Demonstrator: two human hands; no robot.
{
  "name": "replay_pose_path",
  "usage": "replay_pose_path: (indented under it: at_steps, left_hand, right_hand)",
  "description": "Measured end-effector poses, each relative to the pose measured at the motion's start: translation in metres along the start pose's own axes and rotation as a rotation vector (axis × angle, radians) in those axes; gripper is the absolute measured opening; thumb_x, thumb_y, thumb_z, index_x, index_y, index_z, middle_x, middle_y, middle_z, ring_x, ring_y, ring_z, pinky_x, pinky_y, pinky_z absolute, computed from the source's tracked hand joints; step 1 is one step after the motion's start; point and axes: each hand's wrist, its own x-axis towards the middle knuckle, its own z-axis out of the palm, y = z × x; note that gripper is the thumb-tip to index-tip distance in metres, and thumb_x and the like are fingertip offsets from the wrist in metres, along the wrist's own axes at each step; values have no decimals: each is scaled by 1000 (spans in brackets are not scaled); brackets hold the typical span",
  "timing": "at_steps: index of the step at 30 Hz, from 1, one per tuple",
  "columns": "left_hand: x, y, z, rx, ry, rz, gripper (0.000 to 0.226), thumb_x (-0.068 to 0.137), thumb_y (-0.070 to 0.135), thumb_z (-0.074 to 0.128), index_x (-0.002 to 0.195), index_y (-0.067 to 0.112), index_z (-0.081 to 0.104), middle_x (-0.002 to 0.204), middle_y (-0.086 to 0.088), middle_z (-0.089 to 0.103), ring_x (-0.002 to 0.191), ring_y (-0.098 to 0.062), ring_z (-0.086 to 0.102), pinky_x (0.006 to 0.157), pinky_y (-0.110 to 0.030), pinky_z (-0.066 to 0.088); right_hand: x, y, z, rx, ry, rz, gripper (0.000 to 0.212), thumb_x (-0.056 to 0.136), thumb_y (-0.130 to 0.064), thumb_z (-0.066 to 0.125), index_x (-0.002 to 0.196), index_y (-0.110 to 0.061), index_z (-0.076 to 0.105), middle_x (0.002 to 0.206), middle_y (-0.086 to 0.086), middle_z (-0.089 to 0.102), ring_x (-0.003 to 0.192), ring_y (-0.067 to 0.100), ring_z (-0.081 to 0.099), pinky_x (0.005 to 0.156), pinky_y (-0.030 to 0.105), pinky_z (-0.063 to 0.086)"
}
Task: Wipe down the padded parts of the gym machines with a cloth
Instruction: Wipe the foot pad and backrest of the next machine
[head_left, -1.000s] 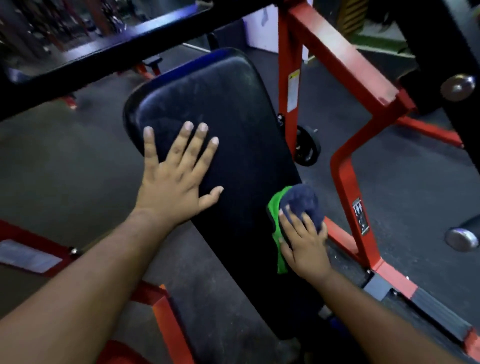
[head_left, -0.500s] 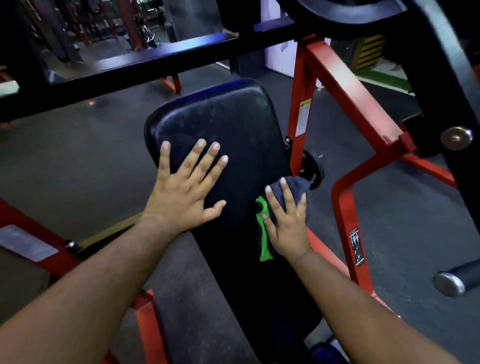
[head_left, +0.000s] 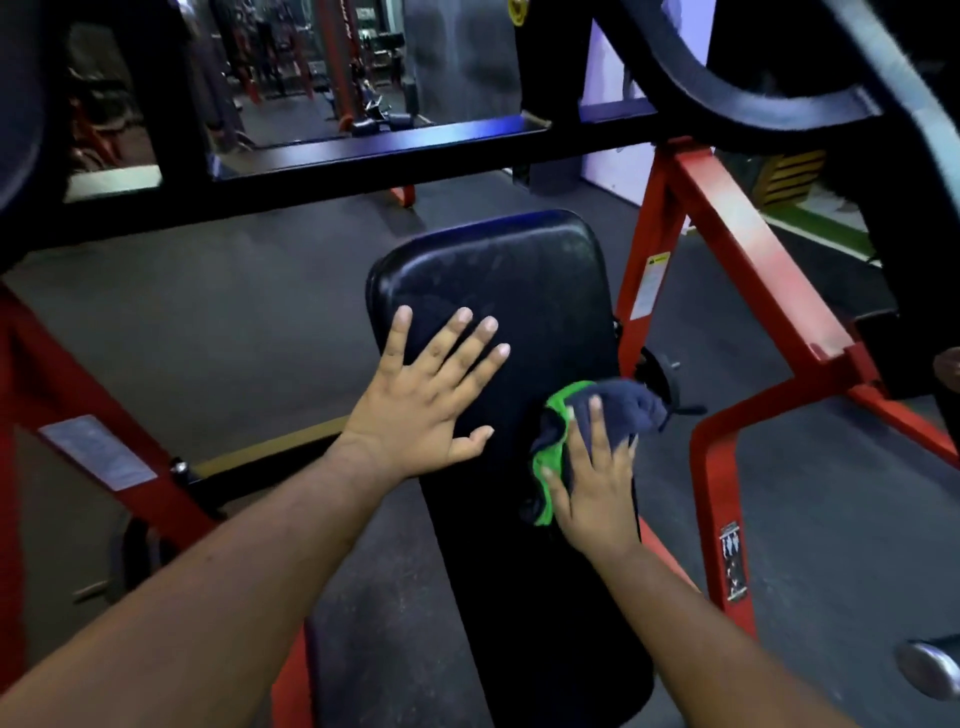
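A long black padded bench runs from the middle of the view down toward me. My left hand lies flat on its upper left part, fingers spread, holding nothing. My right hand presses a dark blue and green cloth against the pad's right edge, palm on top of the cloth. Part of the cloth bunches out above my fingers and part hangs green at the left of my hand.
A red steel frame rises right of the pad, and another red leg stands at the left. A black crossbar spans above the pad. A chrome bar end sticks in at lower right. Grey rubber floor lies around.
My right hand has slid the cloth up along the pad's right edge from lower down. My view has tilted up, showing more of the frame. The left hand has stayed flat on the pad.
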Motion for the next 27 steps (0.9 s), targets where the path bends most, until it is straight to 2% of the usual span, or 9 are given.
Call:
replay_pose_path:
  at_steps: [3, 8, 11, 13, 14, 16, 18, 22, 27]
  left_hand:
    - [1, 0, -4, -19, -39, -10, 91, 90, 69, 44, 162, 20, 19, 170, -7, 13, 157, -29, 11, 119, -71, 5]
    - [-1, 1, -16, -86, -28, -169, 92, 95, 66, 43, 162, 11, 16, 171, -8, 8, 157, -25, 11, 118, -74, 2]
    - [-19, -19, -21, -144, -47, -301, 93, 92, 65, 40, 162, 9, 14, 170, -11, 7, 157, -26, 14, 117, -75, 0]
    - [-36, -36, -22, -163, -110, -274, 96, 92, 67, 36, 162, 9, 10, 171, -10, 6, 157, -24, 12, 116, -76, 5]
    - [-44, -43, -22, -171, -146, -249, 95, 93, 69, 32, 162, 9, 7, 171, -9, 4, 158, -22, 9, 116, -76, 9]
    - [-54, -54, -28, -222, -194, -243, 95, 95, 72, 25, 162, 11, -4, 172, -3, -4, 158, -18, 2, 118, -72, 11]
    - [-54, -58, -35, -329, -218, -274, 96, 95, 76, 20, 160, 14, -16, 171, 3, -13, 157, -13, -8, 122, -67, 5]
    - [-55, -56, -43, -484, -155, -401, 101, 91, 83, 14, 159, 16, -21, 170, 0, -17, 157, -15, -9, 125, -60, -2]
    - [-62, -43, -42, -465, -161, -412, 98, 94, 79, 16, 161, 14, -10, 170, -7, -13, 158, -21, -8, 124, -63, 2]
  right_hand:
    - [87, -33, -23, -4, 164, -53, 65, 105, -53, 33, 161, -25, 18, 170, 7, 10, 147, 45, 27, 115, 67, 23]
    - [164, -91, -40, 74, 303, 128, 65, 102, -48, 38, 160, -21, 27, 170, 4, 15, 146, 48, 26, 117, 64, 21]
    - [134, -119, -29, -32, 182, -275, 66, 100, -47, 44, 159, -21, 30, 168, 3, 20, 144, 45, 35, 115, 63, 24]
    - [142, -108, -35, -137, 195, -441, 65, 97, -53, 51, 156, -28, 39, 166, 0, 27, 141, 41, 41, 116, 63, 24]
    - [153, -100, -43, -161, 236, -378, 66, 94, -58, 53, 154, -33, 40, 166, -2, 27, 141, 41, 40, 118, 65, 20]
    - [181, -98, -55, -55, 278, -49, 69, 90, -65, 54, 153, -42, 38, 168, -6, 22, 145, 44, 31, 116, 71, 10]
    - [189, -120, -52, 68, 299, 151, 64, 89, -61, 52, 149, -41, 44, 163, -4, 31, 144, 49, 28, 115, 73, 15]
    - [155, -175, -32, -20, 280, -96, 60, 92, -55, 50, 148, -34, 48, 155, -3, 45, 137, 44, 38, 112, 61, 29]
    - [97, -140, -15, -127, 201, -372, 62, 94, -53, 54, 152, -30, 46, 161, 2, 38, 131, 45, 48, 108, 57, 36]
